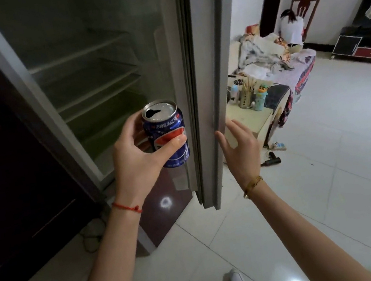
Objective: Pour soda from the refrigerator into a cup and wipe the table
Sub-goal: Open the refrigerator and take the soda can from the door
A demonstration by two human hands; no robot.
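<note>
My left hand [136, 155] grips a blue soda can [167, 128] upright, thumb across its front, in front of the open refrigerator [83, 66]. The can's top has an open hole. My right hand [239, 148] is spread with straight fingers against the edge of the grey refrigerator door [208, 75], which stands edge-on to me. The shelves inside the refrigerator look bare and dim. No cup is visible.
A dark cabinet [10, 157] stands left of the refrigerator. Right of the door is a small pale table [246, 115] with bottles and a utensil holder, a cluttered sofa [288, 59], a person seated beyond it, and a TV stand [364, 44]. White tile floor [331, 165] spreads right.
</note>
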